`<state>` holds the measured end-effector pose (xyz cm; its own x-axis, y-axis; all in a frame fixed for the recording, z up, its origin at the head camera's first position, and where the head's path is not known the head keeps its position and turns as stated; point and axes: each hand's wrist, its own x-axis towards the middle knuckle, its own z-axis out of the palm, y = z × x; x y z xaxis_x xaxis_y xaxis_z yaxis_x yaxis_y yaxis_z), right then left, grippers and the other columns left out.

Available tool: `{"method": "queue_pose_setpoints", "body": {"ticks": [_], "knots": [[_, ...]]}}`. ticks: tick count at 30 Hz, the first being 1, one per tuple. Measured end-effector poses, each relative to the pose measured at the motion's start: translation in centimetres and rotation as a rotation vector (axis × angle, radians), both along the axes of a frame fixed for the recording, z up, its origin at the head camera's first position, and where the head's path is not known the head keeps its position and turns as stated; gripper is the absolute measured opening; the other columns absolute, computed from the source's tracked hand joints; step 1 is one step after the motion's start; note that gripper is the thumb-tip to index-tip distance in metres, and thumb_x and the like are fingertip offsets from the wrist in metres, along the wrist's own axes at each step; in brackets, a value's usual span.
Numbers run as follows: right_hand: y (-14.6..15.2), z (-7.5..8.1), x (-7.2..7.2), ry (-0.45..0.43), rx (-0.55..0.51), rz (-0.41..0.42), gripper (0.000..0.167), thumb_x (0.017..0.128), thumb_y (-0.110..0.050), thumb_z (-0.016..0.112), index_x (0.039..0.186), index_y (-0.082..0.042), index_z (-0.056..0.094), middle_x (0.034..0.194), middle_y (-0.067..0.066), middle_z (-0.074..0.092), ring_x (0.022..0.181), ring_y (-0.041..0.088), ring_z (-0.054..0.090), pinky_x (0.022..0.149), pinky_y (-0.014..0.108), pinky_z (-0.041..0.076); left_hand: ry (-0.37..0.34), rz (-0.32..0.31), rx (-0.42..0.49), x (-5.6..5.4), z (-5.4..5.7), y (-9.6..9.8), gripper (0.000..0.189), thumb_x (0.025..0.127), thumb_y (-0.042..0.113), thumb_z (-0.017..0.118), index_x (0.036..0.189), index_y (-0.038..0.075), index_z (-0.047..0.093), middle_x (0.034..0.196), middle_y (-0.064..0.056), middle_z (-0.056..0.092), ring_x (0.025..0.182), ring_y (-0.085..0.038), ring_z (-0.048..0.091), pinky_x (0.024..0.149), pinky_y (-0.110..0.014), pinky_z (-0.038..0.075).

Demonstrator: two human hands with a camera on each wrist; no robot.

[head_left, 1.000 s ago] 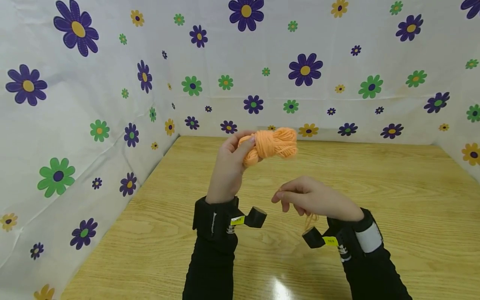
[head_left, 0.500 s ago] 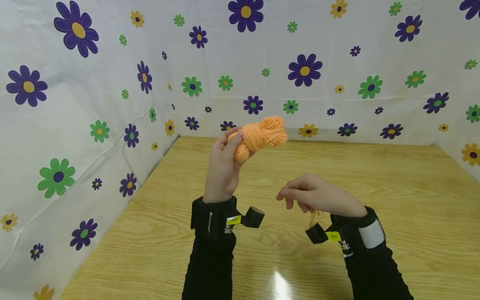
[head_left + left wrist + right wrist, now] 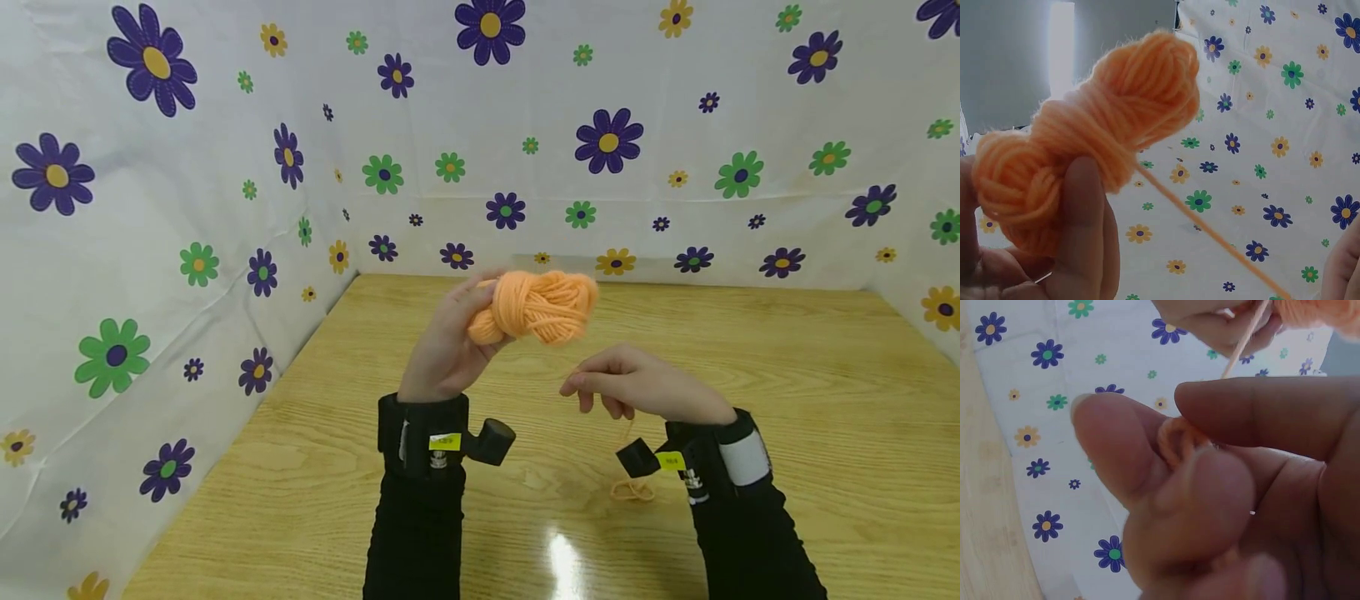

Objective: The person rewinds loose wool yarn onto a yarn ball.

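A wound skein of orange yarn is held up above the table by my left hand, whose thumb and fingers grip its near end. In the left wrist view the skein has a band wrapped round its middle, from which one taut strand slants down towards my right hand. Lower and to the right, my right hand pinches the strand between curled fingers. A small loop of yarn shows between those fingers in the right wrist view. Below this hand, a loose yarn tail hangs down to the tabletop.
Under both hands lies a wood-grain table. A white flower-print cloth stands behind the table and along its left side. Each wrist wears a black strap with a small camera block.
The skein first swung up and left with my left hand, then dropped and turned to the right. My right hand shifted slightly right and up; its yarn tail now hangs lower.
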<state>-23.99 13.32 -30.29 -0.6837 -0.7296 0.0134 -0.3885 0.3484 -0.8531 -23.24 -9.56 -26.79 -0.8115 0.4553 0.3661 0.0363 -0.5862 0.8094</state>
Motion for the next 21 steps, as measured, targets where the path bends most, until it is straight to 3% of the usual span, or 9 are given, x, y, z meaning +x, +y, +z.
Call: {"method": "queue_pose_setpoints", "body": {"ticks": [4, 9, 14, 17, 21], "knots": [[0.3, 0.0, -0.2, 0.000, 0.007, -0.032, 0.030, 0.099, -0.019, 0.042, 0.098, 0.002, 0.064, 0.070, 0.005, 0.052, 0.052, 0.009, 0.041, 0.048, 0.024, 0.038, 0.042, -0.103, -0.046, -0.2, -0.2, -0.3, 0.018, 0.086, 0.024, 0.063, 0.100, 0.012, 0.060, 0.094, -0.004, 0.056, 0.078, -0.013, 0.054, 0.068, -0.021, 0.048], [1.0, 0.0, -0.2, -0.024, -0.018, -0.117, 0.024, 0.097, -0.012, 0.040, 0.092, 0.005, 0.057, 0.061, 0.004, 0.046, 0.052, 0.010, 0.041, 0.050, 0.025, 0.039, 0.083, -0.130, -0.187, -0.1, -0.3, -0.3, 0.015, 0.083, 0.023, 0.064, 0.095, 0.013, 0.061, 0.089, -0.004, 0.055, 0.072, -0.011, 0.053, 0.065, -0.019, 0.047], [1.8, 0.0, -0.4, -0.020, -0.042, -0.174, 0.028, 0.098, -0.014, 0.041, 0.104, 0.006, 0.059, 0.065, 0.004, 0.046, 0.052, 0.010, 0.040, 0.048, 0.024, 0.037, 0.163, -0.176, -0.305, -0.1, -0.3, -0.2, 0.028, 0.078, 0.035, 0.072, 0.093, 0.015, 0.061, 0.090, -0.004, 0.053, 0.069, -0.011, 0.052, 0.063, -0.019, 0.047], [2.1, 0.2, -0.4, -0.009, -0.046, -0.213, 0.031, 0.098, -0.018, 0.042, 0.108, 0.006, 0.060, 0.072, 0.006, 0.050, 0.052, 0.010, 0.039, 0.047, 0.023, 0.036, 0.228, -0.194, -0.378, 0.0, -0.2, -0.1, 0.023, 0.085, 0.028, 0.066, 0.096, 0.009, 0.060, 0.095, -0.006, 0.051, 0.072, -0.014, 0.052, 0.063, -0.021, 0.048], [2.4, 0.4, -0.4, -0.011, -0.095, -0.277, 0.032, 0.099, -0.017, 0.041, 0.107, 0.007, 0.059, 0.077, 0.009, 0.053, 0.050, 0.010, 0.037, 0.046, 0.023, 0.034, 0.281, -0.149, -0.542, 0.0, -0.1, 0.2, 0.021, 0.090, 0.011, 0.052, 0.103, -0.005, 0.055, 0.098, -0.009, 0.051, 0.075, -0.017, 0.052, 0.064, -0.025, 0.049]]}}
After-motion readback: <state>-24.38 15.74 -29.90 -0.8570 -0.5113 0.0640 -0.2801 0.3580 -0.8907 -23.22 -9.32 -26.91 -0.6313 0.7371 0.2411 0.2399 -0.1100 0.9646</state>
